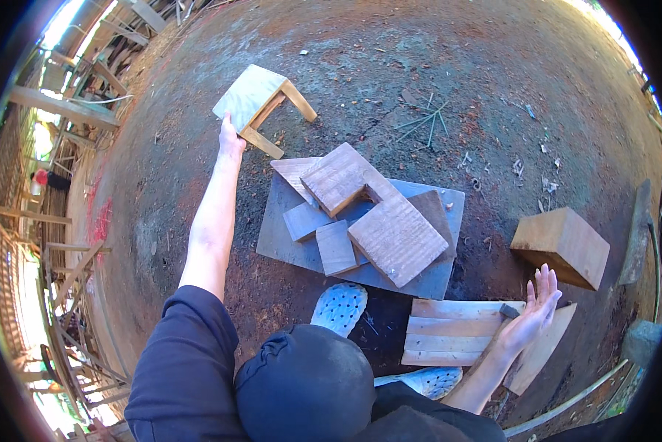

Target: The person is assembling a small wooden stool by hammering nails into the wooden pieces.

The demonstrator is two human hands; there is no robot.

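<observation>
My left hand (231,138) is stretched out ahead, closed on the edge of a small wooden stool (248,94) with a pale flat top. The stool is tilted, and two of its legs point away to the right. My right hand (536,313) is held up at the right, its fingers stretched out with nothing in them. Below it, in this view, lie a panel of wooden slats (449,333) and a loose plank (543,352). Just beyond the hand is a box-like wooden block (563,244).
In front of me a grey board (283,236) bears a notched wooden piece (397,228) and several smaller blocks (337,248). White perforated shoes (340,308) are close to it. Bare earth (463,66) stretches beyond, with scattered scraps. Timber framing (65,107) lines the left.
</observation>
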